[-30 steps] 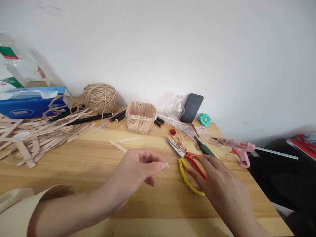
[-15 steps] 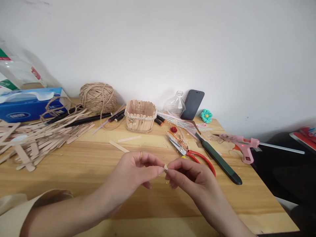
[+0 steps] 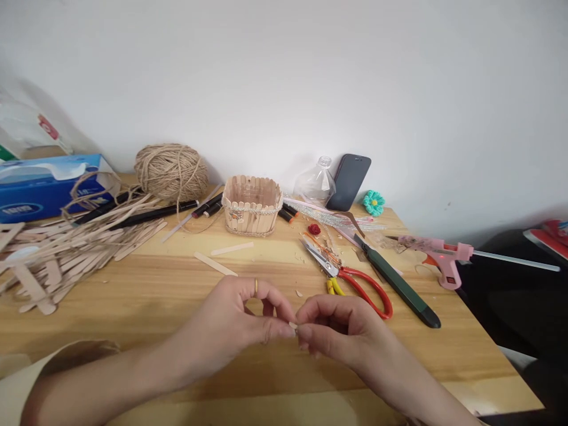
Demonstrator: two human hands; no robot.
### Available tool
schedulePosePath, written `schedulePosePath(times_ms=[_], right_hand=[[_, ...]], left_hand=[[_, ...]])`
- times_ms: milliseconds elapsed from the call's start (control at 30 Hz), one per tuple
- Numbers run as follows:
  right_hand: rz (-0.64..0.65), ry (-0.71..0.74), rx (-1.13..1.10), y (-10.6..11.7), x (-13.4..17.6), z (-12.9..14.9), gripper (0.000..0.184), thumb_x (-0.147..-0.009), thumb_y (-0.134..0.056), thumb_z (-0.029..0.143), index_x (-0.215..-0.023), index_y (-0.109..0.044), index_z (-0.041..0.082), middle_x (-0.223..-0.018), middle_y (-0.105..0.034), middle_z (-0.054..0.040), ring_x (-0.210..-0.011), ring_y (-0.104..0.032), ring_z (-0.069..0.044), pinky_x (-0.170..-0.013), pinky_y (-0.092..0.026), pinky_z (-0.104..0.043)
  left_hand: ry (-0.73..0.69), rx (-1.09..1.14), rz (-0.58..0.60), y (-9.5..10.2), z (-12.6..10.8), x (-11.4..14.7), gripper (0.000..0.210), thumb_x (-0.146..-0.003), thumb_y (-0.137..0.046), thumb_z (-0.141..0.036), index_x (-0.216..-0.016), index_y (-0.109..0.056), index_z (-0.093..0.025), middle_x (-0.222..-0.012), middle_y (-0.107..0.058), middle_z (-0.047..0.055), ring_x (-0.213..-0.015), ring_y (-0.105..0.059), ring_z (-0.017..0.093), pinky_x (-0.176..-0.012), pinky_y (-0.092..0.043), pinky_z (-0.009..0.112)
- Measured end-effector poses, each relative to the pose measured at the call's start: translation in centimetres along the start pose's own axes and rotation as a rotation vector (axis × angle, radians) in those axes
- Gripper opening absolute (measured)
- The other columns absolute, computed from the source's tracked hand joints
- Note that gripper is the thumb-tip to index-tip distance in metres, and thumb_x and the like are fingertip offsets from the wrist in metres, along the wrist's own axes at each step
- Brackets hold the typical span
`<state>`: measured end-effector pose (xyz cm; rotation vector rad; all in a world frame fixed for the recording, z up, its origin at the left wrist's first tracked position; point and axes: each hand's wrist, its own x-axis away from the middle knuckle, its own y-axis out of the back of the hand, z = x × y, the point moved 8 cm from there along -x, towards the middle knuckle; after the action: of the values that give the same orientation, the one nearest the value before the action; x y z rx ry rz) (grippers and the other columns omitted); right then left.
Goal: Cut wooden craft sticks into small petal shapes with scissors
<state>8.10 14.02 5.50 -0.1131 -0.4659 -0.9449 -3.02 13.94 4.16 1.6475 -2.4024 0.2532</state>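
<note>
My left hand (image 3: 248, 316) and my right hand (image 3: 339, 325) meet low over the table, thumbs and forefingers pinched together. Between their fingertips is a small pale piece of wood (image 3: 293, 325), mostly covered by the fingers. A wood chip (image 3: 299, 293) lies on the table just beyond them. Two wooden craft sticks (image 3: 232, 248) rest past my left hand. Red-handled scissors (image 3: 355, 281) lie open-bladed beyond my right hand, beside a green utility knife (image 3: 397, 281). Farther back stands a small basket made of craft sticks (image 3: 251, 219), with a beaded trim around it.
A pile of craft sticks (image 3: 89, 254) and a twine ball (image 3: 171, 171) occupy the left, near a blue tissue box (image 3: 48, 189). A pink glue gun (image 3: 444, 257) lies at the right edge. A phone (image 3: 349, 182) leans by a clear bottle top (image 3: 317, 183).
Both hands have come slightly lower and nearer to me, still pinching the small wood piece. A chip now shows on the table beyond them. The view has shifted a little.
</note>
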Motion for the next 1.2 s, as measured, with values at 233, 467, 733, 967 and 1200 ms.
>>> schedulePosePath(times_ms=[233, 467, 733, 967, 1200], right_hand=[[-0.043, 0.047, 0.142, 0.8, -0.5, -0.5, 0.018, -0.075, -0.056, 0.033, -0.072, -0.064, 0.017, -0.063, -0.058, 0.0012, -0.059, -0.049, -0.012, -0.054, -0.036, -0.023], [-0.376, 0.226, 0.452, 5.6, -0.5, -0.1, 0.017, -0.083, -0.055, 0.032, -0.084, -0.067, 0.02, -0.075, -0.069, -0.0012, -0.067, -0.061, -0.015, -0.059, -0.045, -0.024], [-0.415, 0.297, 0.542, 6.4, -0.9, -0.3, 0.015, -0.085, -0.054, 0.031, -0.083, -0.066, 0.021, -0.078, -0.07, -0.0024, -0.07, -0.063, -0.018, -0.062, -0.048, -0.027], [-0.372, 0.393, 0.715, 5.7, -1.0, -0.8, 0.01, -0.086, -0.052, 0.019, -0.087, -0.062, 0.021, -0.083, -0.067, -0.0034, -0.074, -0.062, -0.018, -0.065, -0.047, -0.029], [-0.316, 0.411, 0.968, 4.1, -1.3, -1.4, 0.019, -0.087, -0.047, 0.012, -0.092, -0.064, 0.02, -0.085, -0.061, -0.0047, -0.075, -0.059, -0.02, -0.065, -0.046, -0.032]], left_hand=[[-0.046, -0.078, -0.023, 0.6, 0.4, -0.2, 0.004, -0.068, -0.065, -0.024, -0.068, -0.068, -0.021, -0.068, -0.063, -0.002, -0.065, -0.052, 0.013, -0.059, -0.038, 0.023], [-0.203, -0.577, -0.129, 3.1, 1.5, -2.4, 0.009, -0.071, -0.067, -0.015, -0.068, -0.072, -0.023, -0.073, -0.065, 0.0, -0.078, -0.055, 0.017, -0.072, -0.041, 0.028], [-0.208, -0.679, -0.069, 3.2, 1.7, -3.4, 0.015, -0.077, -0.064, -0.019, -0.087, -0.074, -0.026, -0.08, -0.07, 0.001, -0.083, -0.057, 0.018, -0.075, -0.045, 0.029], [-0.284, -0.838, -0.044, 3.0, 1.0, -3.2, 0.014, -0.08, -0.062, -0.018, -0.089, -0.072, -0.024, -0.083, -0.067, 0.001, -0.084, -0.053, 0.019, -0.076, -0.041, 0.031], [-0.311, -0.982, 0.021, 1.6, 0.9, -3.8, 0.015, -0.082, -0.061, -0.025, -0.094, -0.07, -0.027, -0.087, -0.066, 0.001, -0.086, -0.049, 0.02, -0.075, -0.039, 0.031]])
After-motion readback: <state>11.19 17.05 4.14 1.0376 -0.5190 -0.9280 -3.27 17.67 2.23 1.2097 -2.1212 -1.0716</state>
